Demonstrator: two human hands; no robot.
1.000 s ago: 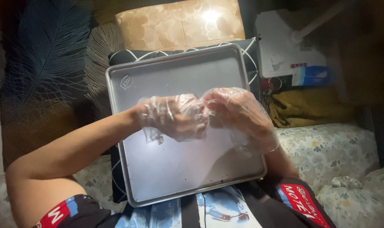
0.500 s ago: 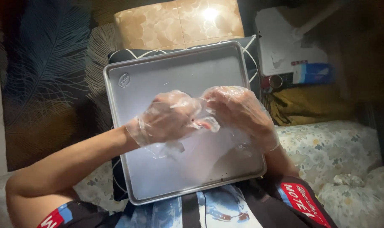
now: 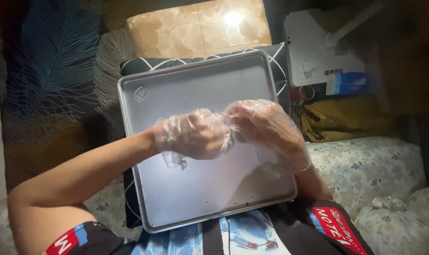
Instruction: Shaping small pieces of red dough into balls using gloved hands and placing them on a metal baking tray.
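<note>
Both hands meet over the middle of a bare metal baking tray (image 3: 200, 198) that rests on a dark patterned cushion (image 3: 129, 208) across the person's lap, and both wear thin, loose, clear plastic gloves. The left hand (image 3: 193, 134) is curled with its fingers closed toward the right hand (image 3: 266, 125), which is likewise bent inward; the two touch at the fingertips, but whether either grip is clenched on something small or only pinching glove film I cannot tell, since the crumpled plastic hides the fingertips. A loose flap of glove (image 3: 174, 160) hangs from the left hand just above the tray's surface. The main risk, as I judge it, is the gloves themselves: they are baggy, so a pull between the hands could slide one off or tear it. The tray is the other worry. It sits on a soft cushion, not a firm counter, with its near edge close to the person's body, so a downward press on one side could tip it toward the floral bedding (image 3: 365, 170) on the right. The light is dim with one bright glare on the tan box (image 3: 200, 30) beyond the tray, which makes fine work harder to see.
</note>
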